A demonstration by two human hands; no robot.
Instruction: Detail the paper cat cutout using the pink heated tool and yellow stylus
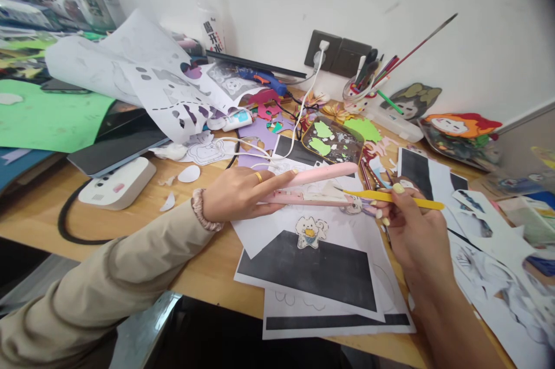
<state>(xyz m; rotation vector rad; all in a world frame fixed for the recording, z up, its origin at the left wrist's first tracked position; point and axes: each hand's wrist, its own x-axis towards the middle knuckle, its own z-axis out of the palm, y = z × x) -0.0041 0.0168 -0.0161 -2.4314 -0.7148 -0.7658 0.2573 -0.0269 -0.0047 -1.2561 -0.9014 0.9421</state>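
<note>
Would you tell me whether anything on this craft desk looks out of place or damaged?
The white sheets heaped at the back left are riddled with cut-out holes, and paper scraps lie loose on the desk. Nothing looks spilled.

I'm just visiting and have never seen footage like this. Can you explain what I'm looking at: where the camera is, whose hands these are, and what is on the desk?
There is no machine here. One camera sits on a person's head and looks down at their own two hands, so the arms come in from the bottom of the picture. The left hand grips a pink hinged tool whose two arms stand apart. The right hand holds yellow tweezers with the tip at the pink tool. Below them a small cut-out animal figure lies on black-and-white printed sheets. Around that, the wooden desk carries paper scraps, a white power strip, a cup of pens and a bottle.
</note>
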